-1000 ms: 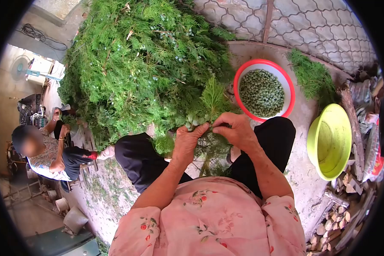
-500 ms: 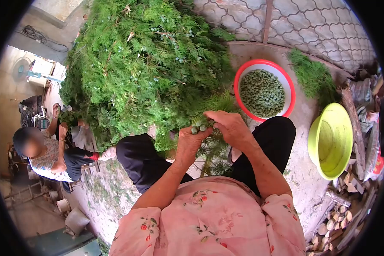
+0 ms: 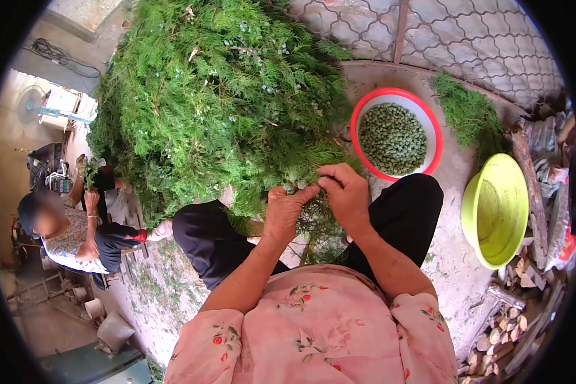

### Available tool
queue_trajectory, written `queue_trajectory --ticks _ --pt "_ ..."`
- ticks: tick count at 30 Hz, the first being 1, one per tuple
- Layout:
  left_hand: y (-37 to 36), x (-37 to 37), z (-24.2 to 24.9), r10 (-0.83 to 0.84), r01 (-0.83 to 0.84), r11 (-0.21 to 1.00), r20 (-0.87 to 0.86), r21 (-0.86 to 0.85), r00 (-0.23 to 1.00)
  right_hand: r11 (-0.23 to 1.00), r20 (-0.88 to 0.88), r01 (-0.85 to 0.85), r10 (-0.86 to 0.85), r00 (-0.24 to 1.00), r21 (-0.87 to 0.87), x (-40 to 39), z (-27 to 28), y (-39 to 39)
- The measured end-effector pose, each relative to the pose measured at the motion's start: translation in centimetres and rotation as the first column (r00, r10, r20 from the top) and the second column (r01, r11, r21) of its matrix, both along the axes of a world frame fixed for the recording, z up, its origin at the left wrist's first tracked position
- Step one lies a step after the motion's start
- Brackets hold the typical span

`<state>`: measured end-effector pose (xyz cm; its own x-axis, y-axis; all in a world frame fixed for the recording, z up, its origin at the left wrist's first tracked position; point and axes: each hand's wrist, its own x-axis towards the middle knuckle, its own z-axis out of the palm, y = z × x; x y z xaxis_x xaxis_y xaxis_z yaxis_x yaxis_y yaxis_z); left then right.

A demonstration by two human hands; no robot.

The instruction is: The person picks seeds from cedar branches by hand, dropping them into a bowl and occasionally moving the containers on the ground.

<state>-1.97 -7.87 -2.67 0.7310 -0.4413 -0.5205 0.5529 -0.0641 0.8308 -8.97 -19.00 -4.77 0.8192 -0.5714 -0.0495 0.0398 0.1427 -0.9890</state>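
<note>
In front of my lap, my left hand is closed on an evergreen sprig with small round pale-green cones at its top. Close beside it, my right hand is curled, its thumb and fingers drawn together near the left thumb tip. Whatever lies inside the right fingers is hidden. Feathery green foliage also hangs below and between the hands. Beyond them rises a large heap of cut evergreen branches. To the right of the heap, a white basin with a red rim holds many green cones.
A yellow-green basin stands at right, near a log and stacked firewood. Loose foliage lies by the wire-mesh fence. At left a seated person holds a sprig; a fan stands behind.
My right hand has drawn slightly right, and its fingers have curled in from reaching over the sprig. My left hand stays nearly in place. The other person's hands have moved apart a little around their sprig.
</note>
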Motion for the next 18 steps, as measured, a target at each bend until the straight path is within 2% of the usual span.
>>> queue_trajectory --ticks 1,2,3,5,6,7,8,9,11,12,13,15,16,18 --pt "0.0 0.0 -0.1 -0.002 0.002 1.0 -0.005 0.026 1.0 0.931 0.084 0.126 -0.103 0.991 -0.344 0.2 -0.1 0.3" --pt "0.0 -0.1 -0.1 -0.002 0.002 1.0 -0.006 0.025 1.0 0.733 0.196 0.255 -0.167 0.966 -0.631 0.4 -0.3 0.5" --pt "-0.1 -0.4 0.6 -0.029 0.029 0.999 0.023 0.027 0.999 0.732 0.196 0.254 -0.167 0.966 -0.632 0.6 -0.7 0.0" --pt "0.1 -1.0 0.7 -0.058 0.056 0.998 0.053 0.03 0.997 0.68 0.166 0.348 -0.32 0.933 -0.645 1.1 -1.5 -1.9" --pt "0.5 -1.3 0.4 -0.073 0.072 0.997 0.111 0.019 0.991 0.68 0.168 0.351 -0.321 0.932 -0.644 1.0 -1.0 -2.7" --pt "0.7 -1.4 0.1 -0.089 0.089 0.996 0.167 0.009 0.982 0.9 0.042 0.284 -0.287 0.957 -0.329 0.6 0.0 -3.4" --pt "0.8 -1.2 0.0 -0.088 0.083 0.996 0.15 0.04 0.985 0.977 -0.065 0.207 -0.204 0.977 0.045 0.3 0.4 -3.9" --pt "0.9 -1.1 -0.2 -0.088 0.083 0.996 0.145 0.039 0.986 0.978 -0.07 0.206 -0.203 0.977 0.043 0.0 0.1 -4.2" --pt "0.9 -0.6 -0.4 -0.039 0.039 0.999 0.043 -0.002 0.998 0.932 0.106 0.09 -0.135 0.985 0.351 -0.1 -0.4 -4.6" --pt "1.0 -0.5 -0.5 -0.036 0.036 0.999 0.044 0.0 0.998 0.889 0.143 0.126 -0.208 0.968 0.439 0.2 0.0 -4.3" --pt "1.0 -0.6 -0.6 -0.037 0.037 0.999 0.054 0.007 0.998 0.888 0.142 0.126 -0.208 0.968 0.443 0.1 0.1 -4.4" --pt "0.9 -0.6 -0.7 -0.045 0.044 0.999 0.063 0.014 0.997 0.874 0.254 0.001 -0.142 0.957 0.486 -0.3 0.6 -4.8" --pt "1.0 -0.7 -0.7 -0.066 0.065 0.998 0.087 0.015 0.994 0.873 0.251 0.005 -0.145 0.957 0.487 -0.6 1.1 -4.8" --pt "0.8 -0.8 -0.7 -0.088 0.087 0.996 0.109 0.017 0.99 0.956 0.217 -0.104 0.044 0.975 0.275 -1.0 2.3 -4.3"
